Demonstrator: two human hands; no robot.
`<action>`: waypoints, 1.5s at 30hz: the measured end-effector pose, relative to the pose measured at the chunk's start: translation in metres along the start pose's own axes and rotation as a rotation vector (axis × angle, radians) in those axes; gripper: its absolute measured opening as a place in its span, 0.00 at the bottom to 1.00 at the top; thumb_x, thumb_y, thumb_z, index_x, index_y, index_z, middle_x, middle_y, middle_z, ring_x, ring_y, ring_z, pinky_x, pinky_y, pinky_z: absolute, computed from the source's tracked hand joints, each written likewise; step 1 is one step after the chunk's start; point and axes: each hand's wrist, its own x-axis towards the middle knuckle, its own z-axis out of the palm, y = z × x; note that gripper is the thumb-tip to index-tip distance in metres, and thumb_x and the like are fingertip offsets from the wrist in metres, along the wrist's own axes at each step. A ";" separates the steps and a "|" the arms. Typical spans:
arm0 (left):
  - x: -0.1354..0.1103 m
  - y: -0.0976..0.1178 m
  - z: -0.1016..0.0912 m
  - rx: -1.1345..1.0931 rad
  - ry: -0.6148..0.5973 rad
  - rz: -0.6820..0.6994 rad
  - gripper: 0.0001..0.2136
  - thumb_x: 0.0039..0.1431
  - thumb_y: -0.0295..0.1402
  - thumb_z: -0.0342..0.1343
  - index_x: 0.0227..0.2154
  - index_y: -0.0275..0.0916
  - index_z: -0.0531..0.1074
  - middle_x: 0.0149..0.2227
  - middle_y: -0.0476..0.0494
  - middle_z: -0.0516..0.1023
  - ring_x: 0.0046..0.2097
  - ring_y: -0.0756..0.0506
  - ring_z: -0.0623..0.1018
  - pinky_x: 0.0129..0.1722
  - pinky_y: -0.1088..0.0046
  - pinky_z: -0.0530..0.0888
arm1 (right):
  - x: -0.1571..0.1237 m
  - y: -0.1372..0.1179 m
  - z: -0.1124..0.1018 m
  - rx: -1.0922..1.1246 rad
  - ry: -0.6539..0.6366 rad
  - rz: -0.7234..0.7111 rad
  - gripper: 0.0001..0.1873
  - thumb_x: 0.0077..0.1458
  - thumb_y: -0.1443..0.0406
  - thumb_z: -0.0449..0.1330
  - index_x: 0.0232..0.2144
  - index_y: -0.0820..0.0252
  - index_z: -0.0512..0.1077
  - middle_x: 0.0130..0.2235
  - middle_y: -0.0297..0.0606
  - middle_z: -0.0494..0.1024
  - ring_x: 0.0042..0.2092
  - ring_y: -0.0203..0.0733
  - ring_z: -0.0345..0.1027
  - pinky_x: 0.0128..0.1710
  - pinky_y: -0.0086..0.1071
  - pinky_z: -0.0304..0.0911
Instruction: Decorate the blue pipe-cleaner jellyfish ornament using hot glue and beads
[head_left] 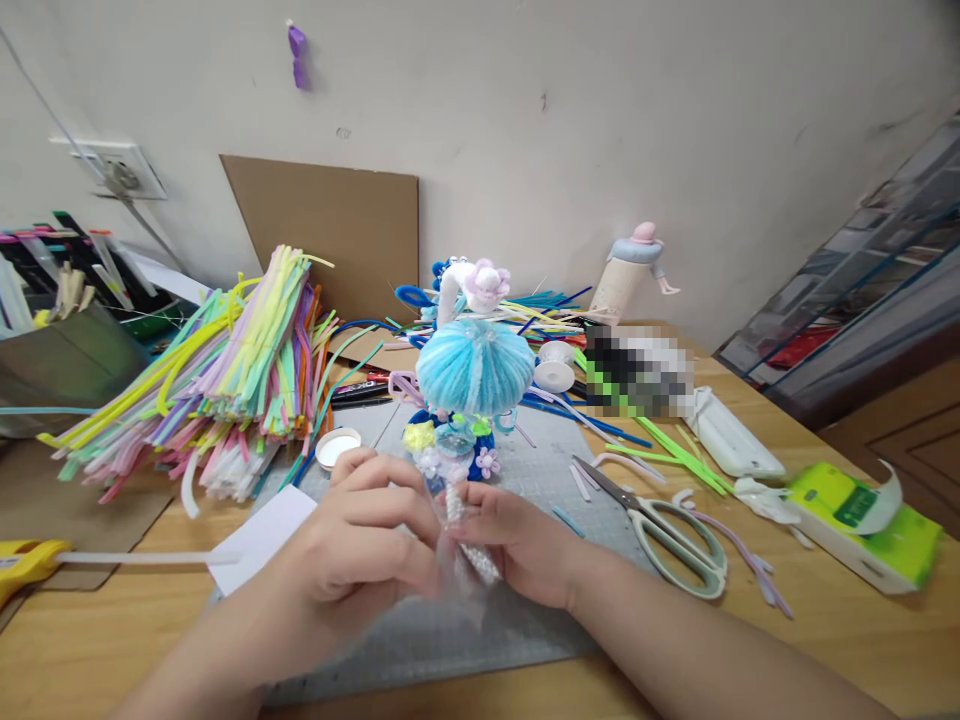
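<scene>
My left hand (371,535) and my right hand (517,540) meet over a grey cutting mat (540,480), fingers pinched on a small clear plastic bag of white beads (465,545). Just beyond them stands a pipe-cleaner figure (474,375) with a fluffy light-blue dome, a white and pink flower on top and small flowers at its base. Both hands are closed on the bag, the left from the left side, the right from below.
A big bundle of pastel pipe cleaners (225,380) lies at the left. Scissors (660,525) rest right of the mat, a green tissue pack (862,525) farther right. A yellow glue gun (22,565), white cap (337,447), thread spool (555,365) and cardboard (330,230) surround.
</scene>
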 end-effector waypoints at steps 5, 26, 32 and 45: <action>-0.011 -0.005 -0.019 0.004 0.153 0.008 0.09 0.55 0.24 0.55 0.30 0.47 0.74 0.33 0.49 0.75 0.38 0.47 0.70 0.44 0.68 0.64 | 0.002 0.000 -0.005 0.174 -0.033 0.101 0.12 0.47 0.63 0.61 0.36 0.58 0.66 0.29 0.33 0.73 0.29 0.37 0.68 0.28 0.31 0.62; -0.030 0.005 -0.025 -0.329 0.123 -0.203 0.04 0.55 0.24 0.55 0.28 0.39 0.72 0.42 0.41 0.74 0.43 0.47 0.74 0.45 0.72 0.72 | -0.038 -0.018 0.038 -1.214 0.130 -0.734 0.09 0.57 0.66 0.51 0.36 0.59 0.71 0.35 0.40 0.74 0.35 0.39 0.68 0.34 0.32 0.63; -0.038 0.015 -0.020 -0.382 0.073 -0.243 0.07 0.57 0.24 0.52 0.30 0.40 0.73 0.44 0.42 0.69 0.40 0.49 0.73 0.41 0.74 0.73 | -0.053 -0.029 0.074 -1.411 -0.265 -0.607 0.21 0.57 0.71 0.46 0.52 0.55 0.65 0.48 0.40 0.75 0.46 0.41 0.69 0.43 0.31 0.62; -0.054 0.034 -0.011 -0.435 0.034 -0.256 0.09 0.58 0.21 0.49 0.33 0.41 0.71 0.45 0.44 0.66 0.43 0.49 0.70 0.45 0.72 0.70 | -0.038 -0.029 0.080 -1.533 -0.330 -0.593 0.12 0.53 0.71 0.52 0.39 0.57 0.72 0.46 0.38 0.72 0.44 0.39 0.67 0.43 0.30 0.61</action>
